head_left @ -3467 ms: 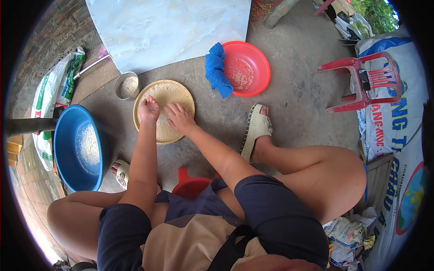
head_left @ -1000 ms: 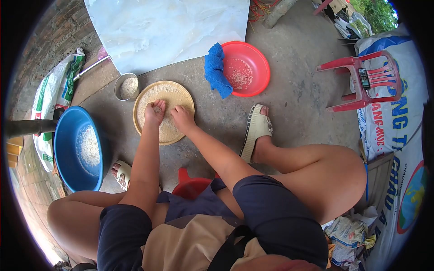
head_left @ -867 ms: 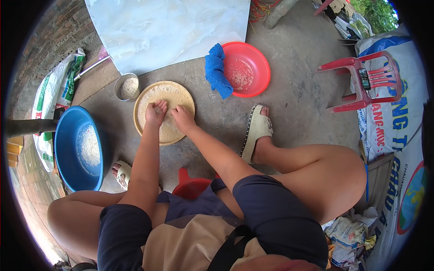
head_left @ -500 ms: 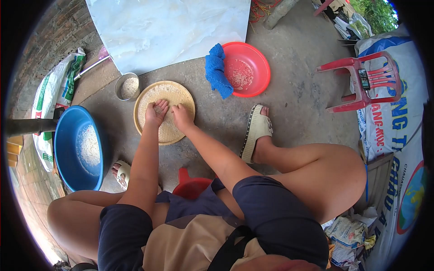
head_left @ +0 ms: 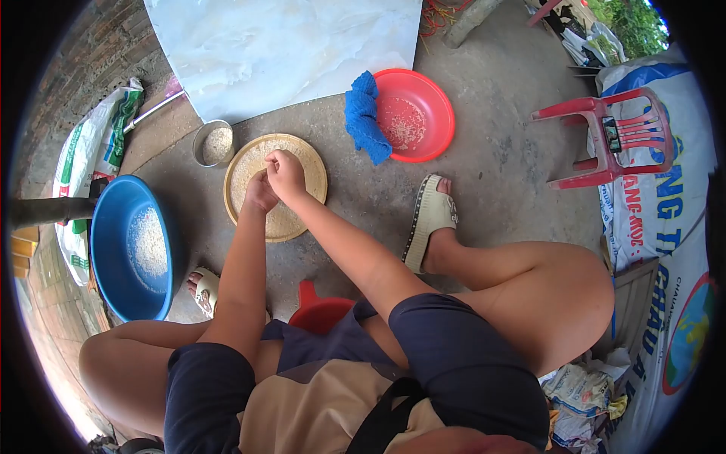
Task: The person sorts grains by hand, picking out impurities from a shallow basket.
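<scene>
A round tan tray (head_left: 321,203) lies on the floor with pale rice-like grains (head_left: 243,168) spread in it. Over its middle, my left hand (head_left: 262,194) is cupped palm up; grains showed on this palm a moment ago, and my right hand now covers most of its fingers. My right hand (head_left: 286,175) is directly above the left fingers, thumb and fingers pinched together. What the pinch holds, if anything, is too small to make out. Beside the tray's upper left stands a metal bowl (head_left: 199,151) with more grains inside.
At left is a blue basin (head_left: 108,257) holding white grains. A red basin (head_left: 439,125) with scattered grains stands at upper right, a blue cloth (head_left: 366,125) over its rim. Farther right is a red plastic chair (head_left: 586,106) with a phone (head_left: 611,134) on it, beside printed sacks (head_left: 654,227).
My right hand has moved up and left, from beside the left palm to over its fingers. The grains on the left palm are now hidden from view.
</scene>
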A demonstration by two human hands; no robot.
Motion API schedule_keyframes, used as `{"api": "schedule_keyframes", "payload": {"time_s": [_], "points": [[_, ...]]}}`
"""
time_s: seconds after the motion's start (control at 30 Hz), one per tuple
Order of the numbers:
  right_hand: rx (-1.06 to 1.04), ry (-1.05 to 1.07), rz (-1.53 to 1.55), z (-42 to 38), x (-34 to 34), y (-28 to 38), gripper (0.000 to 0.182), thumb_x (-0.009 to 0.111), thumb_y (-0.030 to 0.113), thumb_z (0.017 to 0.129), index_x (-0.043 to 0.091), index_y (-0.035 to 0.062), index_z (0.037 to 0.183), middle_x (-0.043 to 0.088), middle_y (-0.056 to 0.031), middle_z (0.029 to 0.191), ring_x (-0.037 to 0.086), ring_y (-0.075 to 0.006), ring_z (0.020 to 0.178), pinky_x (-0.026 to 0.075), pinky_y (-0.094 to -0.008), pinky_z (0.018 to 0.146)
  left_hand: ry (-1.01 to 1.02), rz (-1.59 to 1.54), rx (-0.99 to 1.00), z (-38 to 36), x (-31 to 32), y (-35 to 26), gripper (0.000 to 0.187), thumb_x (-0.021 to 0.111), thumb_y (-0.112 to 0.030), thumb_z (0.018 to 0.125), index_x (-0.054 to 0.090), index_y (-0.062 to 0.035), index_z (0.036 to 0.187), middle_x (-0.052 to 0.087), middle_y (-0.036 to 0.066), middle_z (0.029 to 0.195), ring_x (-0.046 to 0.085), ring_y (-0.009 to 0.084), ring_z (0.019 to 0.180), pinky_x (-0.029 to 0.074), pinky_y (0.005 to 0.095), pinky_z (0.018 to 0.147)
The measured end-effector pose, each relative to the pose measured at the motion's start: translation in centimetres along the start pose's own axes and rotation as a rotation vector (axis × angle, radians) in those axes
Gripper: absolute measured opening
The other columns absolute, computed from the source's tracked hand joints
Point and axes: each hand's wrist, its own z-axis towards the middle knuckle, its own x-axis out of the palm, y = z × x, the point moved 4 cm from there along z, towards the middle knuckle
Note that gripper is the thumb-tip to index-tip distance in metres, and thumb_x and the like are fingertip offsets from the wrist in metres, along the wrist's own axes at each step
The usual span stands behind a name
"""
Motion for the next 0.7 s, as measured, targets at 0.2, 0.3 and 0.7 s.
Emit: {"api": "schedule_keyframes", "payload": {"time_s": [0.2,0.3,0.7], "points": [[-0.098,0.070,-0.425,-3.0,-2.6,-2.9,0.014,0.057,0.011,0.076,0.054,0.0047,0.088,0.054,-0.0133,0.089,0.051,-0.0318,0.090,0.043,-0.0401,0.078,-0.148,-0.082,0.011,-1.3,2.7,0.2,0.044,0.022,-0.024,0.094,0.048,0.0040,0.114,0.054,0.019,0.115,0.052,0.0318,0.108,0.042,0.0445,0.093],[-0.207,0.230,-0.559,-4.8,-4.0,-3.7,0.024,0.061,0.018,0.076,0.050,0.0043,0.093,0.050,-0.0128,0.097,0.050,-0.0321,0.094,0.043,-0.0401,0.082,-0.146,-0.102,0.043,-0.6,2.4,0.4,0.045,0.020,-0.024,0.094,0.048,0.0058,0.113,0.055,0.020,0.113,0.053,0.0333,0.106,0.044,0.0437,0.092],[-0.296,0.401,-0.576,-4.9,-2.5,-4.7,0.013,0.052,0.005,0.077,0.052,0.0022,0.090,0.053,-0.0144,0.094,0.054,-0.0312,0.088,0.047,-0.0405,0.077,-0.144,-0.093,0.128,-1.1,2.8,0.9,0.047,0.018,-0.025,0.095,0.049,0.0067,0.109,0.057,0.021,0.111,0.055,0.0333,0.104,0.045,0.0421,0.092]]}}
